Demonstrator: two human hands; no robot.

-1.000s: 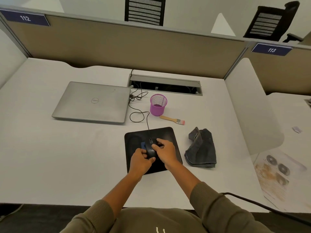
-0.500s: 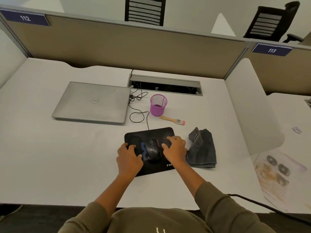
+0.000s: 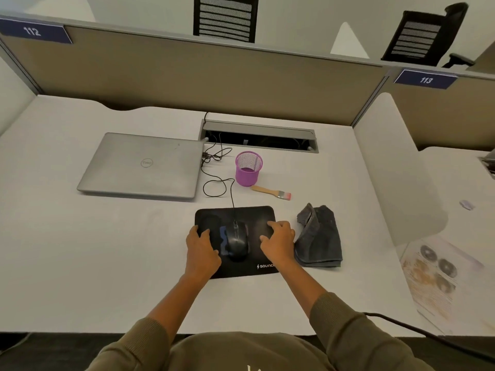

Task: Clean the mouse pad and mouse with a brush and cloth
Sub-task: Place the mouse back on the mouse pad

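Black mouse (image 3: 236, 241) sits mid mouse pad (image 3: 257, 218) on white table (image 3: 80, 250), cord running up toward closed laptop (image 3: 142, 164). Left hand (image 3: 201, 250) and right hand (image 3: 278, 241) lie flat on pad either side of mouse, grip loose, fingers spread, holding nothing. Grey cloth (image 3: 320, 236) just right of pad; brush (image 3: 272, 192) above it, beside purple cup (image 3: 248, 168).

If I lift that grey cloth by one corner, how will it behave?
The grey cloth lies crumpled in soft folds, so it will probably hang limp and unfold. It looks light and unlikely to slip. Beside the right hand, it should drag easily.
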